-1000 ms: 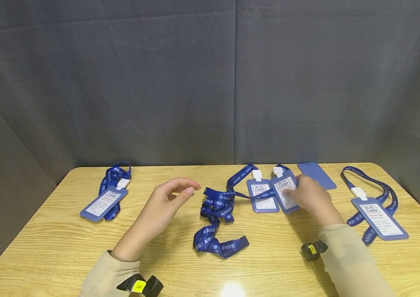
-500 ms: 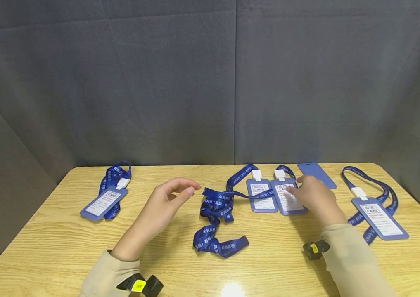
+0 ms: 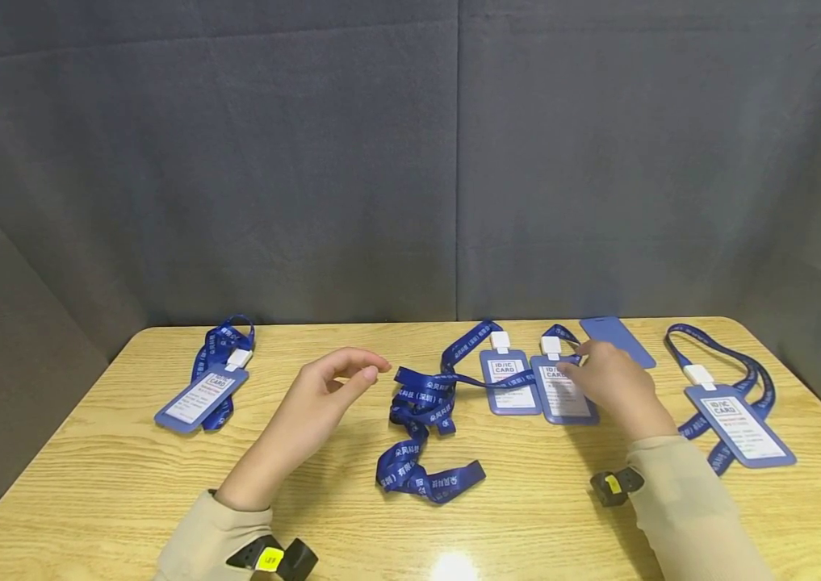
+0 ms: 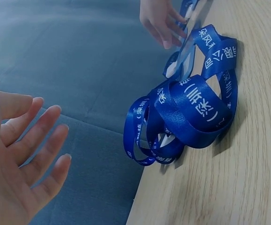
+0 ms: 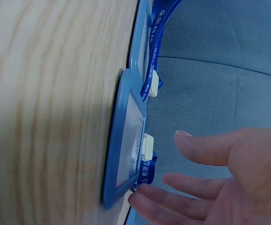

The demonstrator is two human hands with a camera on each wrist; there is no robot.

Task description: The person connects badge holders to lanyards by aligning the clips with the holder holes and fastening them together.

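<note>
My right hand (image 3: pixel 617 386) is just over the right edge of a blue ID badge holder (image 3: pixel 563 403) with a white clip. In the right wrist view its thumb stands apart from its fingers, with nothing between them. That badge holder (image 5: pixel 126 140) lies flat on the table. A second badge holder (image 3: pixel 515 401) lies against its left side, a blue lanyard strap crossing over it. My left hand (image 3: pixel 330 387) hovers with bent, loose fingers, holding nothing. To its right sits a heap of blue lanyard (image 3: pixel 428 399) with white lettering, seen curled in loops in the left wrist view.
A badge with lanyard (image 3: pixel 207 395) lies at the far left of the wooden table (image 3: pixel 127 500). Another badge (image 3: pixel 740 428) with a looped lanyard is at the right. A plain blue card holder (image 3: pixel 617 340) rests near the back edge, before a grey cloth partition (image 3: pixel 308 177).
My right hand has let go of the badge holder, which was tilted and now lies straighter beside its neighbour. The hand has shifted slightly right. My left hand keeps its place.
</note>
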